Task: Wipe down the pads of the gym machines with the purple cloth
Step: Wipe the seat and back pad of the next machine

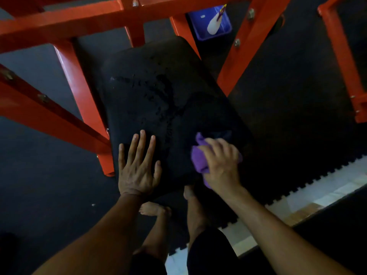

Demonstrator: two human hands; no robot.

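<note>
Wiping is under way on the black pad (158, 100) of the orange-framed machine (79, 92). I have my right hand (220, 161) clenched around the bunched purple cloth (198, 155), its grip grasping the fabric and pressing it onto the near right part of the pad. My left hand (137, 165) lies flat, fingers straight and spread, grip released, resting on the near left part of the pad, probably to brace me.

As to progress, I judge this pad only partly done. Across its middle I see a patch of droplets and wet streaks that looks like spray not yet wiped off, and it sits beyond and to the left of the cloth. The far end of the pad looks dull and dry; whether it has been wiped I cannot tell. So the wet middle remains, and likely the far end and edges too.

A blue bin (210, 24) with a white spray bottle (214, 24) in it stands on the floor beyond the frame, well apart from my hands. No other pads show from here, so how many machines are left I cannot say.
</note>
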